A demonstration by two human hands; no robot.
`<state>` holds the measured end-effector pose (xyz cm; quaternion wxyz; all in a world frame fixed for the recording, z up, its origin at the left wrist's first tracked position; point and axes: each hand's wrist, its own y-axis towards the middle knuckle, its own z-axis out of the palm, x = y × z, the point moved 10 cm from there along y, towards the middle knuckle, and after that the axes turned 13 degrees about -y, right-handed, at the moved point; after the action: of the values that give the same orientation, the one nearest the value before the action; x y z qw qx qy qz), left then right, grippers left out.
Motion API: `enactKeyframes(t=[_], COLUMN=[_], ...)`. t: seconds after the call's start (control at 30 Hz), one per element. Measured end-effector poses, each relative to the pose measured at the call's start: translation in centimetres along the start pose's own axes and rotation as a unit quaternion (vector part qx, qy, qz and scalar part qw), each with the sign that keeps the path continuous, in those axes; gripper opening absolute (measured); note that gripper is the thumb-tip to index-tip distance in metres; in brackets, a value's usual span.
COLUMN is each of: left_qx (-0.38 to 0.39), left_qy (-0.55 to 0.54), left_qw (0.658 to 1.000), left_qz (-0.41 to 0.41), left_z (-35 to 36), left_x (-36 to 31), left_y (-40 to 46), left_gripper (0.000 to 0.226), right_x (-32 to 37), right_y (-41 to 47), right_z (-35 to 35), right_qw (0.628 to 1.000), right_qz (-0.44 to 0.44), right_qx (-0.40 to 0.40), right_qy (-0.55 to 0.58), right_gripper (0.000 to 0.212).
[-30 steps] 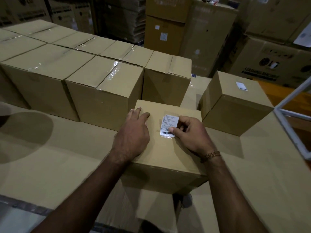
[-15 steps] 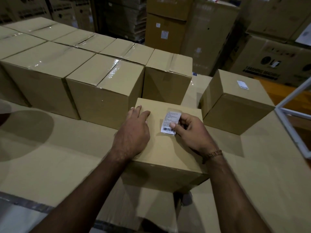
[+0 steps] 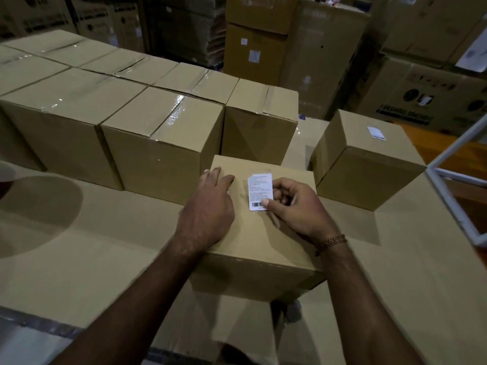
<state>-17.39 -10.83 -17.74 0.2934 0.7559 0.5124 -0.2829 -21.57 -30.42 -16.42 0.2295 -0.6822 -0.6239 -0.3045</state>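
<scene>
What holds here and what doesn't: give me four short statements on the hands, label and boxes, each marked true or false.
1. The left hand rests flat on the box. True.
2. The right hand holds a tape roll. False: it holds a barcode label.
3. The label is on the box's top. True.
4. The right-hand box bears no sticker. False: a white sticker is on its top.

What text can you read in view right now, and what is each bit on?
"WASHING MACHINE": big carton, back right.
"LG": same carton.
White label held by the right hand: barcode and print, too small to read.
Sticker on the right box: too small to read.
</scene>
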Motion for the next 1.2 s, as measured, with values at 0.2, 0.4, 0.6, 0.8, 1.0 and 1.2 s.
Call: enactKeyframes(t=[0.2, 0.4, 0.6, 0.8, 1.0, 1.2], left_qx=[-0.002, 0.002, 0.076, 0.133, 0.086, 0.036], left_qy=[0.000, -0.040, -0.025, -0.074, -0.183, -0.250], left_qw=[1.000, 0.999, 0.997, 0.988, 0.979, 0.967], left_qz=[0.002, 0.005, 0.005, 0.020, 0.027, 0.026], left_z=[-0.3, -0.5, 0.4, 0.0, -5.3, -9.6], left_x=[-0.3, -0.1, 0.6, 1.1, 1.8, 2.8], left_y=[0.0, 0.1, 0.6, 0.4, -1.9, -6.3], left_gripper=[0.045, 0.046, 0.053, 0.058, 0.044, 0.032], right_x=[0.5, 1.0, 1.7, 2.8, 5.9, 10.3], right_y=[-0.5, -1.7, -3.9, -5.0, -8.4, -11.3], right_z=[-0.5, -1.7, -0.6, 1.4, 3.3, 0.9], right_qw=[0.999, 0.988, 0.934, 0.887, 0.835, 0.942], right_qz=[0.031, 0.104, 0.247, 0.296, 0.309, 0.181], right_qx=[-0.022, -0.078, -0.120, -0.083, -0.055, -0.209], right_qy=[0.014, 0.081, 0.229, 0.344, 0.452, 0.189], right_gripper=[0.023, 0.026, 0.020, 0.019, 0.023, 0.016])
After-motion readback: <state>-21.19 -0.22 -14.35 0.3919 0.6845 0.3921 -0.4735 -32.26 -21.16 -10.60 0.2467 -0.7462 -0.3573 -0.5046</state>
